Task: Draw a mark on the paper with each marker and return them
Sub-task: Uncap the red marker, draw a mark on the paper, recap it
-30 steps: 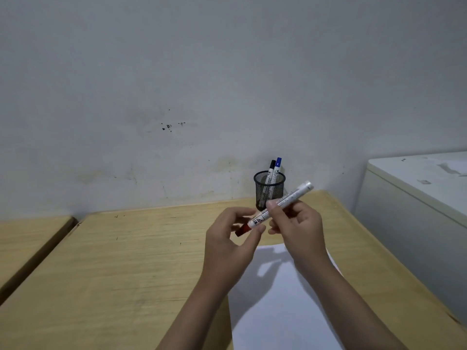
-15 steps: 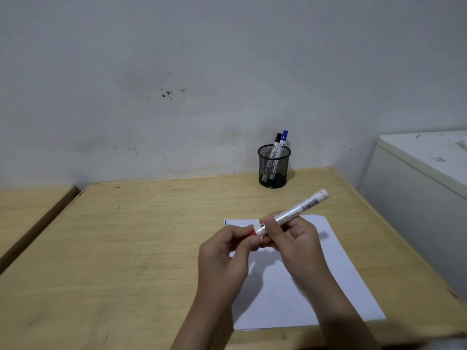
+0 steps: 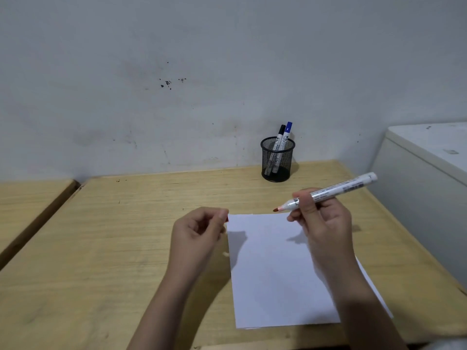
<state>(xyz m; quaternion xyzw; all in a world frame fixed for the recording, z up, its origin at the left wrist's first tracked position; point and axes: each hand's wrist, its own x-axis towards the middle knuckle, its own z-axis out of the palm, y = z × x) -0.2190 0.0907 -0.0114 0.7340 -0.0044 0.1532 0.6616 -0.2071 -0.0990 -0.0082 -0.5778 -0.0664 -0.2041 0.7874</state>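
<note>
A light wooden desk against a scuffed grey-white wall, with a white cabinet at the right edge. On the desk lies a blank white sheet of paper, no mark on it yet. At the back, near the wall, a black wire-mesh pen cup holds two capped markers, one black-capped, one blue-capped.

The hands, pressed together on the pen half a sec ago, have now come apart: the right hand is clamped on the white-barrelled red marker, bare red tip pointing left, just over the paper's top edge w/o touching it. The left hand is curled closed on the red cap (only a sliver shows at the fingertips).

Cap off means drawing can begin; first of three marks, prob., w/ recapping and return to the cup to follow.
</note>
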